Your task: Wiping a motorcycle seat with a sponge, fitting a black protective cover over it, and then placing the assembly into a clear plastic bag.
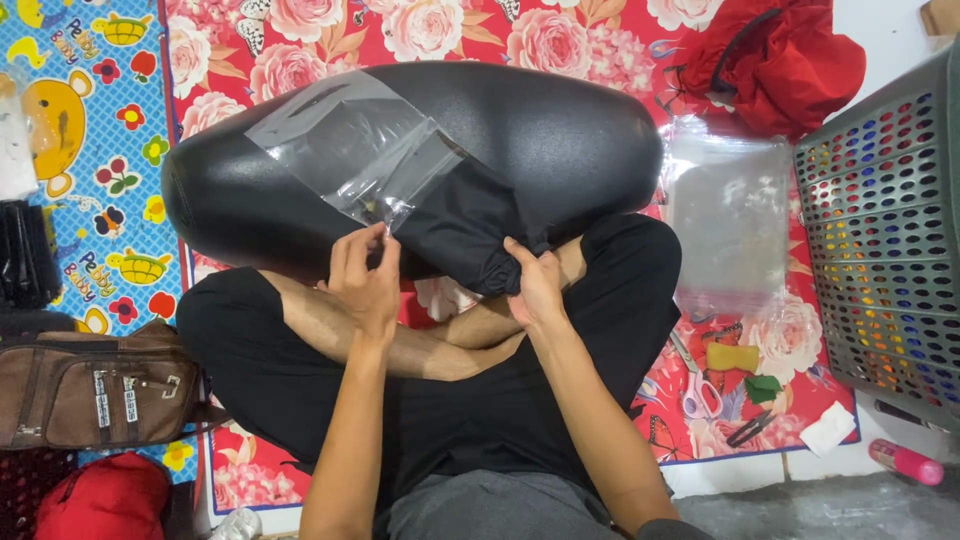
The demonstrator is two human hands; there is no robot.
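A large black motorcycle seat (560, 130) lies across the person's crossed legs on the floral floor mat (300, 40), its long axis running left to right. A folded black fabric cover (455, 225) sits half inside a clear plastic bag (340, 140) on top. The right hand (535, 285) pinches the cover's gathered edge; the left hand (365, 275) pinches the bag's mouth, just beside it.

Glossy clear plastic bag (345, 150), matt black cloth (460, 225)
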